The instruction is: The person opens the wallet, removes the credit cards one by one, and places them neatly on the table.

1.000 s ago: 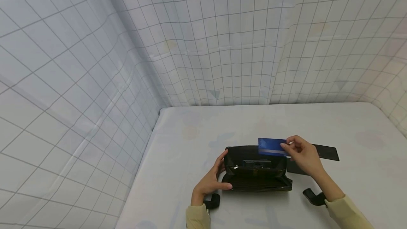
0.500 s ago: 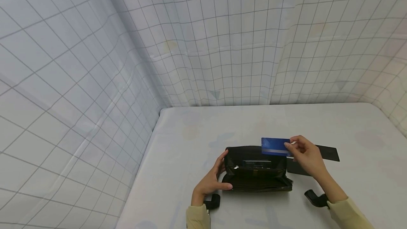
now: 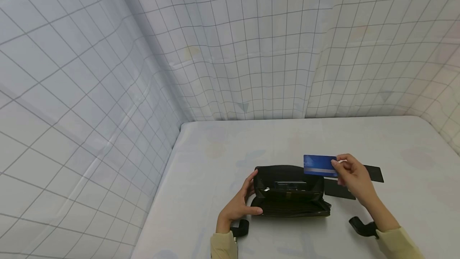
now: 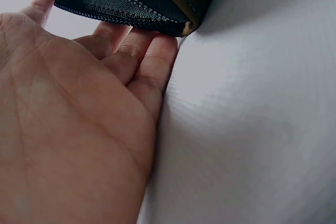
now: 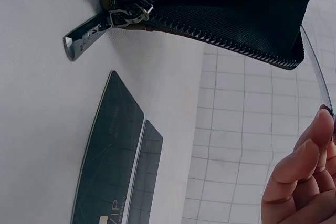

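A black zip-around wallet (image 3: 287, 212) stands unzipped on the table, its mouth gaping, with several cards (image 3: 290, 185) in its inner pocket. At its left end my left hand (image 3: 238, 205) holds it, thumb on the front part and fingertips at the back; the left wrist view shows these fingers (image 4: 152, 61) against its zipped edge. My right hand (image 3: 353, 175) pinches a blue card (image 3: 318, 165) by its right end, above the wallet's back right corner. In the right wrist view the card (image 5: 315, 66) appears edge-on.
Two black cards lie flat on the table right of the wallet, the nearer card (image 3: 339, 189) and the farther card (image 3: 375, 174) partly behind my right hand. The nearer one bears "VIP" lettering. A zip pull (image 5: 86, 38) juts from the wallet. Gridded white curtains (image 3: 251, 51) surround the table.
My right hand has moved to the right with the blue card, drawing it away from above the wallet. The left hand and the wallet have stayed in place.
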Demonstrator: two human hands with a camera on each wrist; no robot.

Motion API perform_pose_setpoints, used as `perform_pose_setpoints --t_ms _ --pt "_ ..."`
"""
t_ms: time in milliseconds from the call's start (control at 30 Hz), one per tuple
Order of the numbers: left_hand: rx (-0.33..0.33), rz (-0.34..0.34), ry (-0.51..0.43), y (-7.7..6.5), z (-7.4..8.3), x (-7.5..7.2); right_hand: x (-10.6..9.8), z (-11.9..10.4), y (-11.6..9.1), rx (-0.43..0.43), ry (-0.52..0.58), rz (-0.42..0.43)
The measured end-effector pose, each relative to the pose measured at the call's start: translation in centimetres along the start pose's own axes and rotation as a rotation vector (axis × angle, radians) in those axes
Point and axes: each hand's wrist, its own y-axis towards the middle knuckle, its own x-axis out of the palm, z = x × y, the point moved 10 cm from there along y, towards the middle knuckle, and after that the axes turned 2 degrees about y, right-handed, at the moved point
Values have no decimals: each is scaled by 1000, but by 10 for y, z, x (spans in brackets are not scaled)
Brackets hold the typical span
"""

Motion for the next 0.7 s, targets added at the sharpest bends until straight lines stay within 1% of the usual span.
perform_pose_setpoints --t_ms 33,67,167,300,367,400,467,567,600,633,700 --pt "0 -1 1 0 1 0 -1 -2 -1 13 -1 -2" --pt "0 -3 1 0 3 0 -1 -7 -2 25 -34 -11" --pt "5 -10 8 -1 17 2 -3 -9 -4 56 -31 -18" --pt "6 -17 14 -1 33 3 -9 -9 -6 55 -46 -6" --pt "4 -15 9 -1 33 3 -13 -7 -8 54 -57 3" --pt "5 -11 9 -1 29 3 -14 -5 -8 59 -63 7" --pt "2 -2 9 -1 18 1 -20 17 -6 59 -61 23" --pt "-9 -3 0 -1 18 1 -27 52 -3 69 -64 42" --pt "-11 -6 2 -1 19 2 -29 60 -2 68 -58 44" --pt "-15 -10 -2 -1 23 2 -31 68 -1 55 -51 43" --pt "-12 -19 -9 -1 33 3 -33 72 -2 58 -50 52"
